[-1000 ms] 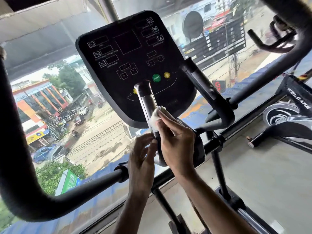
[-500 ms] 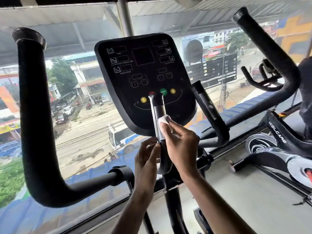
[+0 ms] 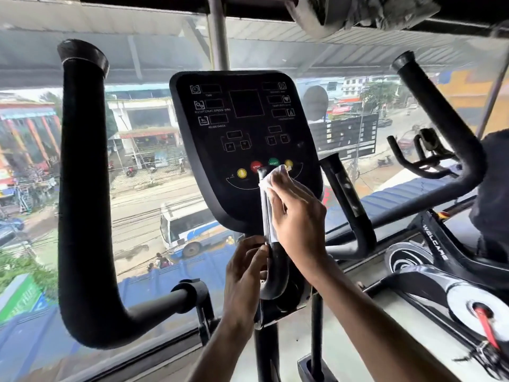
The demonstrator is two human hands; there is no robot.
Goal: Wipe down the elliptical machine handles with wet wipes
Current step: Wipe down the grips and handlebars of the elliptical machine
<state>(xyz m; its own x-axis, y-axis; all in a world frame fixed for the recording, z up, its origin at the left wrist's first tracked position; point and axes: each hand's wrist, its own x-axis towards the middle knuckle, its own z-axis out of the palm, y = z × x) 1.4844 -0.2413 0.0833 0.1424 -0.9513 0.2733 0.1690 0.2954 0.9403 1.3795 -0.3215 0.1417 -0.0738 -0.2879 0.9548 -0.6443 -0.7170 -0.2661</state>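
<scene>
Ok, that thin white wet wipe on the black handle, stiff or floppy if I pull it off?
Probably floppy: the thin white wet wipe creases around the black inner handle under the right hand. Likely light, being thin; pressed flat, it may cling.

On the console (image 3: 248, 119), above the right hand (image 3: 297, 216) and the left hand (image 3: 245, 268), white labels run down the left column: "TIME", then "ROTATIONAL SPEED (r/m)", then "RESISTANCE". The right column's labels are too blurred to read. Just above the right hand, beside the top of the wipe (image 3: 272, 179) it grips, a red button (image 3: 256, 165) reads "STOP" and a green button (image 3: 273, 162) reads "START". Well right of the right hand, a bike frame (image 3: 435, 241) bears "WELCARE" in white letters. Street signs beyond the left hand cannot be read.
</scene>
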